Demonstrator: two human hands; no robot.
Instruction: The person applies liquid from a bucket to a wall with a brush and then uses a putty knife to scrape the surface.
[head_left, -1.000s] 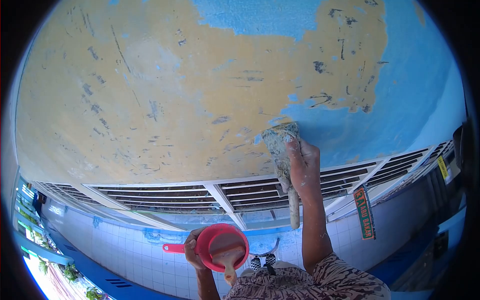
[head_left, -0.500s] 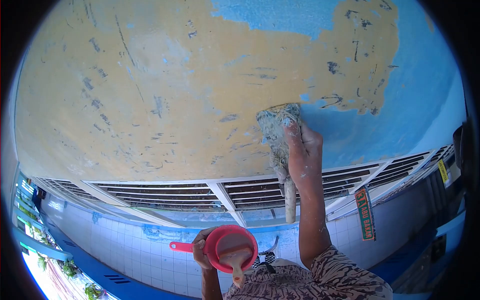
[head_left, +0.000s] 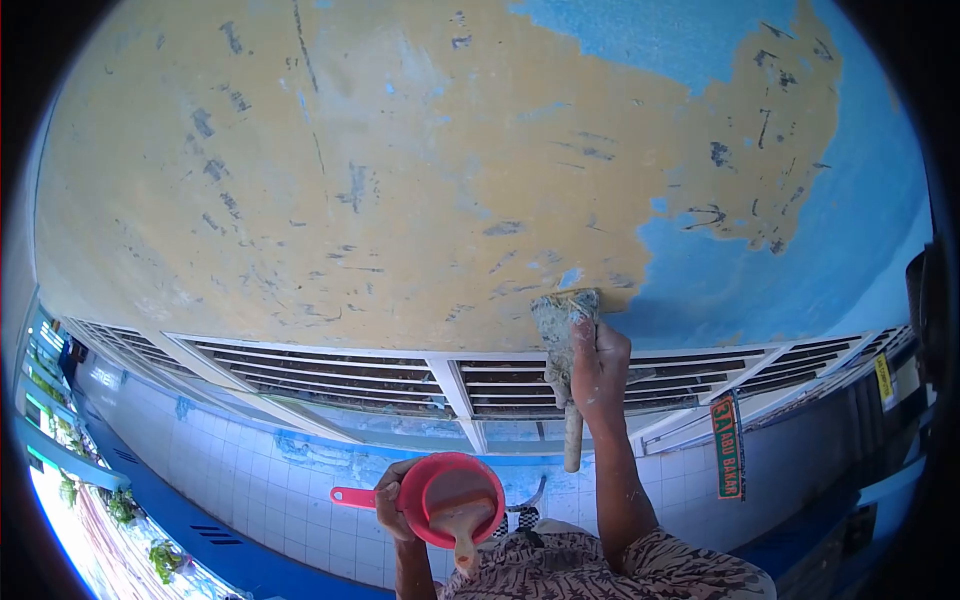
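Observation:
My right hand (head_left: 598,372) is closed around a paint scraper (head_left: 566,335), its broad blade crusted with pale, flaky residue. The blade's top edge lies against the wall (head_left: 400,200), on the tan area just left of the blue paint (head_left: 720,290). Its round, pale handle points downward. Lower left, my left hand (head_left: 394,498) grips a pink dipper (head_left: 424,530) near the base of its handle. Cloudy liquid (head_left: 455,486) shows inside it, and a paintbrush (head_left: 463,520) rests across the rim with its handle toward me.
Below the painted wall run white-framed louvred vents (head_left: 310,384). A hanging sign (head_left: 728,446) reads "3A ABU BAKAR", with a yellow sign (head_left: 886,382) farther right. White floor tiles (head_left: 270,500) lie below, and plants (head_left: 120,505) stand beyond a blue ledge (head_left: 210,535) at left.
My right hand and the scraper have moved down the wall, closer to the vents. The whole view has shifted slightly. My left hand still holds the dipper.

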